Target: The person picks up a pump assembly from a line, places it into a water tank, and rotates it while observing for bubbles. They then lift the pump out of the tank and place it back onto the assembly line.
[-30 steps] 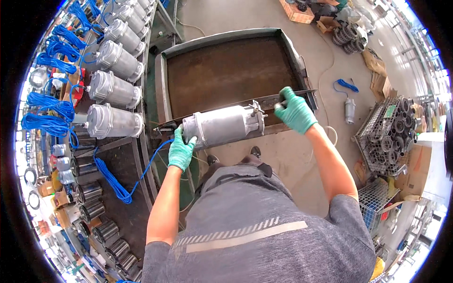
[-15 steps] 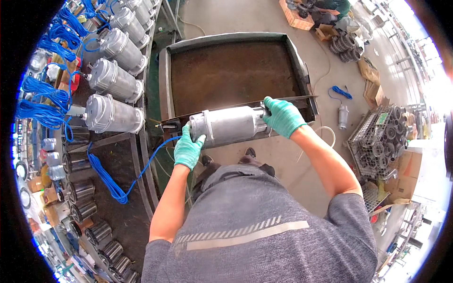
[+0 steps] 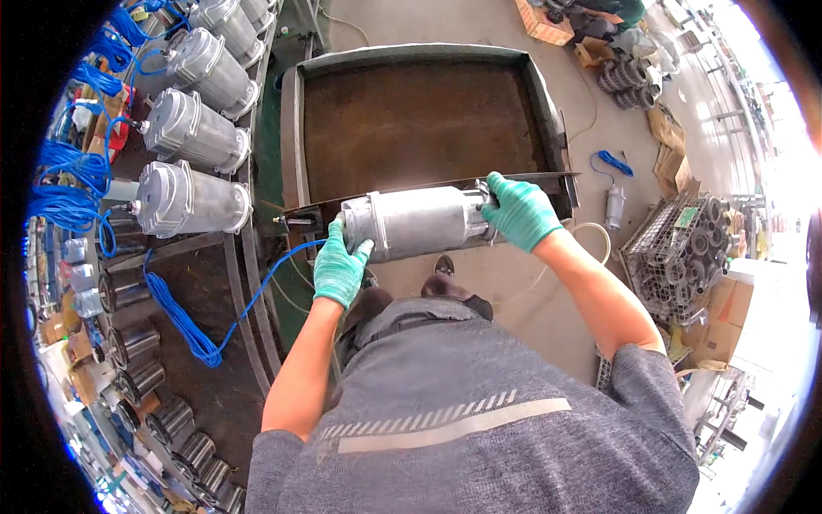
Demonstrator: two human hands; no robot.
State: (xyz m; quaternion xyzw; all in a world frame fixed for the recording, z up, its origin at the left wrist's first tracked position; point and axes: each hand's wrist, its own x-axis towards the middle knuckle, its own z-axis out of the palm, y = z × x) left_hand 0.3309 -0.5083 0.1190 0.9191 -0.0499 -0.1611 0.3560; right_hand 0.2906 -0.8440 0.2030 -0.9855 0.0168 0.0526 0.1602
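Between my hands lies a silver cylindrical pump (image 3: 419, 218) on its side, at the near edge of a brown-floored metal tank (image 3: 419, 120). My left hand (image 3: 341, 264), in a green glove, grips its wider left end. My right hand (image 3: 522, 210), gloved alike, is closed round the narrower right end. Its fingertips are partly hidden behind the metal. A blue cable (image 3: 282, 274) runs left from beside my left hand to a coiled bundle (image 3: 184, 325) on the dark bench.
Several similar silver pumps (image 3: 193, 201) line the left bench with blue cable coils. Metal cylinders (image 3: 133, 343) lie below them. At right stand a wire basket (image 3: 676, 257) of round metal parts, a cardboard box (image 3: 719, 317) and a small pump (image 3: 615, 207) on the floor. A pale hose (image 3: 599, 236) curves near my right arm.
Both hands keep their grip on the pump, which has stayed nearly in place. The view has shifted slightly, and the bench pumps at left appear higher and farther left.
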